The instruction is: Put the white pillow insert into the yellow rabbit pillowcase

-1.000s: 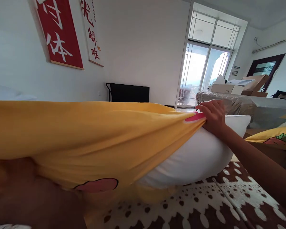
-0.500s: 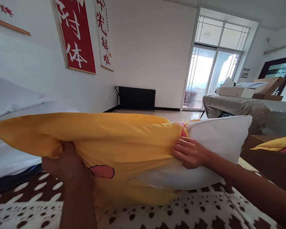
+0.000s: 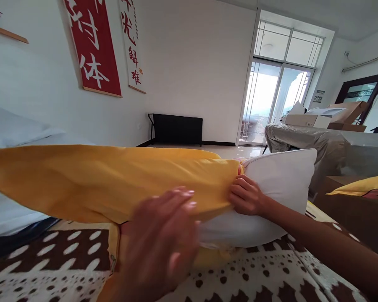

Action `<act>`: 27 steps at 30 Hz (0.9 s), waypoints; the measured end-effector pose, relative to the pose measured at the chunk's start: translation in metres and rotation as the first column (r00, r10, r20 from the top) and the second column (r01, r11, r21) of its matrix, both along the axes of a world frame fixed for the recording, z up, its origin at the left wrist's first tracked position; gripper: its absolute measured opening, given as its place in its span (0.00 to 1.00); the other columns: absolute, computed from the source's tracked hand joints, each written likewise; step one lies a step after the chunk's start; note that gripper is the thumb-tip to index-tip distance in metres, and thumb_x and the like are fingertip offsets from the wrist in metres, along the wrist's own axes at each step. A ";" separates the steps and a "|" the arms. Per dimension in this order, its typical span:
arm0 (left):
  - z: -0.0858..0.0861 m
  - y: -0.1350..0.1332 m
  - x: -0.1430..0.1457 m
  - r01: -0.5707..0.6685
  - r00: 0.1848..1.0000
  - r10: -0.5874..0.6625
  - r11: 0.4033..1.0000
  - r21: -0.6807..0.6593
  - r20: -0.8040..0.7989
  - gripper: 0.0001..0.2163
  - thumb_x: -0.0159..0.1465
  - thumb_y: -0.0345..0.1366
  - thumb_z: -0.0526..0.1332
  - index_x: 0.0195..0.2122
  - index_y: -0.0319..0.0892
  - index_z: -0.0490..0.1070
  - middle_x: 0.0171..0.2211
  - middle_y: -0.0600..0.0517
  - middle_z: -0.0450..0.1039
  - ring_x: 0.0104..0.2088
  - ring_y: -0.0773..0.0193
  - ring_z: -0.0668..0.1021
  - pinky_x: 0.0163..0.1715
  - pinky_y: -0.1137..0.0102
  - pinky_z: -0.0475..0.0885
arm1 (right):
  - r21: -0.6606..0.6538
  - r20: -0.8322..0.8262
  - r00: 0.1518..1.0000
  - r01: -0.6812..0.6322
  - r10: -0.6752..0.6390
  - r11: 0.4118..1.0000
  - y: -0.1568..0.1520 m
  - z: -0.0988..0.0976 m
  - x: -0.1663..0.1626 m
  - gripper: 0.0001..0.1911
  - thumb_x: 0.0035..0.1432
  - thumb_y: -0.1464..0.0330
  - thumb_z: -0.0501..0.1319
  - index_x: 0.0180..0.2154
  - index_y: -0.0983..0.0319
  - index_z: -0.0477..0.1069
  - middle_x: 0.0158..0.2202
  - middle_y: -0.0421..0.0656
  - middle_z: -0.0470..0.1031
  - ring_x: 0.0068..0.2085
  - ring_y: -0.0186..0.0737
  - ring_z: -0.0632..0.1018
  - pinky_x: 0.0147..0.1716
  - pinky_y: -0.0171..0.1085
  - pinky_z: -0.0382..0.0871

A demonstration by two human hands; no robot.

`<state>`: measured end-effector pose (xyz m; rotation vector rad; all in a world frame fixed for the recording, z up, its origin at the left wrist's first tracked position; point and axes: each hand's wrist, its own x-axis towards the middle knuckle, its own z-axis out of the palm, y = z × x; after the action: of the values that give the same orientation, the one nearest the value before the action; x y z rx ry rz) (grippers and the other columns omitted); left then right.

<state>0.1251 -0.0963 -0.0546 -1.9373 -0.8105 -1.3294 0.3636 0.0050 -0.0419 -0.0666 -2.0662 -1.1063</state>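
Note:
A yellow pillowcase (image 3: 113,180) is partly drawn over a white pillow (image 3: 277,184), whose bare end sticks out to the right. My right hand (image 3: 245,195) is closed in a fist on the pillowcase's edge, against the pillow. In front of the yellow cloth, my left hand (image 3: 166,235) is blurred by motion, its fingers stretched out and holding nothing. Part of the pillowcase hangs down behind that hand and is hidden by it.
A brown-and-white patterned cover (image 3: 245,272) lies beneath. White bedding (image 3: 19,126) is at the left. To the right, a yellow printed cloth (image 3: 362,186) rests on a cardboard box (image 3: 349,218). Boxes (image 3: 315,120) stand on a plastic-covered table (image 3: 305,136) behind.
My left hand has let go of the pillowcase at the left and moved right, in front of its middle. My right hand keeps its grip. The view has shifted slightly.

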 end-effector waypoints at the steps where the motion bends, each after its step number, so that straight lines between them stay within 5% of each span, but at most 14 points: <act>1: -0.001 -0.001 0.017 -0.024 0.990 0.017 0.998 -0.053 -0.138 0.25 0.61 0.32 0.58 0.60 0.41 0.58 0.56 0.45 0.69 0.58 0.56 0.68 0.55 0.59 0.63 | -0.011 -0.025 1.000 -0.015 0.015 1.000 0.001 -0.001 -0.001 0.15 0.56 0.79 0.53 0.20 0.62 0.61 0.23 0.41 0.62 0.27 0.35 0.60 0.27 0.37 0.56; 6: -0.012 0.031 0.051 -0.221 0.941 0.180 0.968 -0.119 -0.286 0.24 0.62 0.30 0.53 0.60 0.35 0.59 0.62 0.43 0.60 0.62 0.52 0.63 0.56 0.57 0.58 | -0.009 -0.062 0.998 -0.013 0.012 1.000 0.000 -0.003 -0.005 0.16 0.55 0.78 0.50 0.18 0.60 0.57 0.20 0.40 0.56 0.25 0.36 0.57 0.25 0.37 0.52; 11: -0.022 0.046 0.044 -0.063 0.972 0.089 0.990 0.124 -0.217 0.14 0.63 0.22 0.51 0.48 0.33 0.70 0.47 0.42 0.76 0.53 0.51 0.74 0.49 0.59 0.64 | 0.021 -0.059 0.996 0.073 -0.072 0.997 0.003 -0.002 -0.006 0.13 0.61 0.75 0.51 0.25 0.60 0.65 0.21 0.39 0.58 0.26 0.35 0.59 0.27 0.36 0.54; 16: -0.024 0.037 0.048 0.018 0.979 0.010 0.990 0.137 -0.202 0.12 0.65 0.23 0.50 0.46 0.31 0.70 0.46 0.39 0.76 0.53 0.50 0.74 0.46 0.59 0.66 | -0.140 -0.206 0.916 0.321 -0.345 0.937 0.020 0.021 0.003 0.10 0.60 0.75 0.52 0.33 0.61 0.70 0.32 0.45 0.72 0.35 0.39 0.68 0.37 0.38 0.59; 19: -0.025 0.037 0.055 0.039 0.973 -0.005 0.989 0.141 -0.231 0.13 0.66 0.25 0.49 0.44 0.32 0.71 0.45 0.40 0.77 0.52 0.51 0.74 0.45 0.60 0.66 | -0.431 -0.246 0.778 0.446 -0.578 0.784 0.031 0.040 0.017 0.12 0.58 0.71 0.54 0.43 0.61 0.71 0.42 0.47 0.75 0.42 0.43 0.71 0.42 0.39 0.59; 23: -0.026 0.037 0.067 0.014 0.964 0.016 0.994 0.109 -0.266 0.12 0.65 0.25 0.50 0.42 0.32 0.72 0.44 0.41 0.77 0.51 0.53 0.75 0.45 0.60 0.66 | -0.709 0.200 0.694 0.590 -0.692 0.386 0.036 0.052 0.029 0.12 0.56 0.69 0.54 0.41 0.56 0.72 0.36 0.42 0.78 0.37 0.43 0.75 0.35 0.36 0.58; 25: -0.025 0.033 0.073 -0.025 0.962 0.045 0.997 0.076 -0.270 0.11 0.64 0.25 0.51 0.43 0.32 0.72 0.46 0.40 0.76 0.52 0.52 0.74 0.47 0.60 0.66 | -0.689 0.298 0.628 0.663 -0.719 0.293 0.036 0.051 0.028 0.10 0.56 0.68 0.52 0.36 0.58 0.71 0.32 0.43 0.77 0.35 0.44 0.75 0.31 0.36 0.55; 27: -0.023 0.023 0.077 0.002 0.951 0.006 1.000 0.026 -0.309 0.11 0.64 0.25 0.52 0.44 0.32 0.71 0.45 0.40 0.76 0.49 0.52 0.75 0.46 0.59 0.67 | -0.650 0.301 0.564 0.711 -0.769 0.267 0.035 0.047 0.023 0.09 0.58 0.67 0.52 0.36 0.59 0.70 0.33 0.46 0.77 0.35 0.45 0.75 0.30 0.36 0.53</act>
<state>0.2017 -0.0732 -0.0775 -2.0546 -0.6362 -0.9930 0.3867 0.0398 0.0053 -1.6454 -2.2931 -0.6149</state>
